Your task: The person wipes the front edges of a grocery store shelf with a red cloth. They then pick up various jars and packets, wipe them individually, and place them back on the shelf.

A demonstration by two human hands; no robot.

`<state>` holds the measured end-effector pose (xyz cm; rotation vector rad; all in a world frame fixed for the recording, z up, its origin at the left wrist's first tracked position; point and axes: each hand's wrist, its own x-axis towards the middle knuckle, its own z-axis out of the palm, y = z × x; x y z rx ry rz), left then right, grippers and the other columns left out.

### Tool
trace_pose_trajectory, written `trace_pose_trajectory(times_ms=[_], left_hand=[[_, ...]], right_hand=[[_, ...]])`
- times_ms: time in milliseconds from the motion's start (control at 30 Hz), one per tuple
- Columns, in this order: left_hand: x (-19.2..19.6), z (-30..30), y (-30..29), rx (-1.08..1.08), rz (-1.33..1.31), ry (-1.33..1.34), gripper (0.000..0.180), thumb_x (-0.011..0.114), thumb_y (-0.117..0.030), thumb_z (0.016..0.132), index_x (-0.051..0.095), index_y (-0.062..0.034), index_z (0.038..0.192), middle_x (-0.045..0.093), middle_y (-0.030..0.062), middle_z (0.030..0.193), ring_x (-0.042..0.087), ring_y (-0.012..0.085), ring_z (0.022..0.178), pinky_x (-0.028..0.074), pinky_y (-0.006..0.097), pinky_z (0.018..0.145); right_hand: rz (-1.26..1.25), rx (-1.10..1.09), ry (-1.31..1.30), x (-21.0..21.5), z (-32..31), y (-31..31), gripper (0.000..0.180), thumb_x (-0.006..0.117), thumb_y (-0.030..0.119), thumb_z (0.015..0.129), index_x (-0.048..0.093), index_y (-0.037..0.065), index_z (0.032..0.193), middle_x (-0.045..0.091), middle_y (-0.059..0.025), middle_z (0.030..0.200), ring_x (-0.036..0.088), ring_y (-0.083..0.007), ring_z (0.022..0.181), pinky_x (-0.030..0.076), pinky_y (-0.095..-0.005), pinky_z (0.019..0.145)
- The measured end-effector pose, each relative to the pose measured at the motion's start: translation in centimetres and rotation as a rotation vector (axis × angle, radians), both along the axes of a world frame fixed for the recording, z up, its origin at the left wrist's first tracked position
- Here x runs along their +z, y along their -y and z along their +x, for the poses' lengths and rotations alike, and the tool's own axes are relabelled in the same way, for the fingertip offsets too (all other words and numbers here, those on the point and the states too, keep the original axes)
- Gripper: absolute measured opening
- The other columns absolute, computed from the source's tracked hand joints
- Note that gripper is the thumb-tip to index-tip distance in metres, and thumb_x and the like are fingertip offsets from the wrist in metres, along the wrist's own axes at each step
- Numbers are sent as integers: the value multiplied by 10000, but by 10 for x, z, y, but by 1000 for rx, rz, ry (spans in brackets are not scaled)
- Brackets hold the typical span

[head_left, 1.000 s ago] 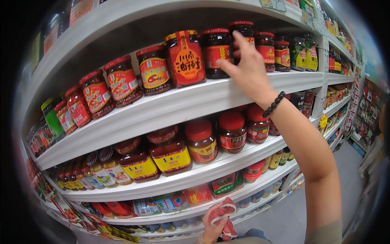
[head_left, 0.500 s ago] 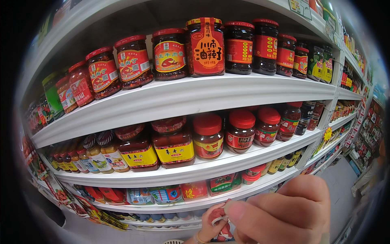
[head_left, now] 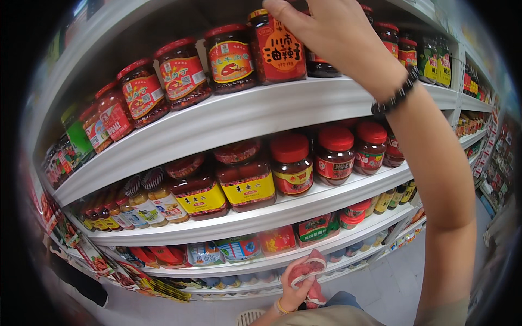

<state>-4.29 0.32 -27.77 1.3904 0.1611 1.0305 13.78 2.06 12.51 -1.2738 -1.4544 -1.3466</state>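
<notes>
My right hand (head_left: 331, 35) reaches up to the top shelf, its thumb at the lid of a jar with a large red label (head_left: 280, 51). The other fingers are cut off by the upper edge, so their grip is hidden. A black beaded bracelet (head_left: 396, 93) circles that wrist. Low in the middle, my left hand (head_left: 292, 288) is closed around a crumpled red cloth with a white edge (head_left: 311, 267). Left of the red-labelled jar stands a jar with a yellow and red label (head_left: 231, 60); a dark jar (head_left: 321, 68) is partly hidden behind my right hand.
White shelves (head_left: 228, 111) curve across the view. On the middle one stand large yellow-labelled jars (head_left: 247, 187) and red-lidded jars (head_left: 292, 165). Packets and tubs (head_left: 239, 247) line the lower shelf. Hanging packets (head_left: 136, 277) stick out at the lower left, and a floor (head_left: 402, 266) shows below.
My right hand has risen from in front of the lower shelves to the red-labelled jar on top. My left hand still holds the cloth. The view has shifted slightly.
</notes>
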Motion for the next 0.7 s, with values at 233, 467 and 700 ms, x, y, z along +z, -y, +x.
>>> trace_pose_trajectory(times_ms=[233,467,700], left_hand=[[-4,1,-3,5,-71,4,450,657,-37,813,513,45,1232,668,95,981,621,127,876,481,267,825],[-1,3,-7,25,11,-1,456,656,-22,811,507,48,1236,668,86,956,621,120,850,486,256,799],[0,4,-7,61,78,-12,461,653,-17,811,501,49,1241,666,88,955,621,120,856,487,257,800]], right_hand=[[-286,-363,-80,28,2,-16,509,489,458,896,621,-29,964,640,-232,961,596,-355,959,471,-409,854],[-492,-312,-206,37,-4,-13,799,497,633,821,536,-74,1192,634,-269,1062,588,-398,1045,253,-596,1042],[-249,-131,-160,21,4,-30,875,579,613,782,439,-90,1284,584,-285,1130,511,-377,1156,160,-626,1072]])
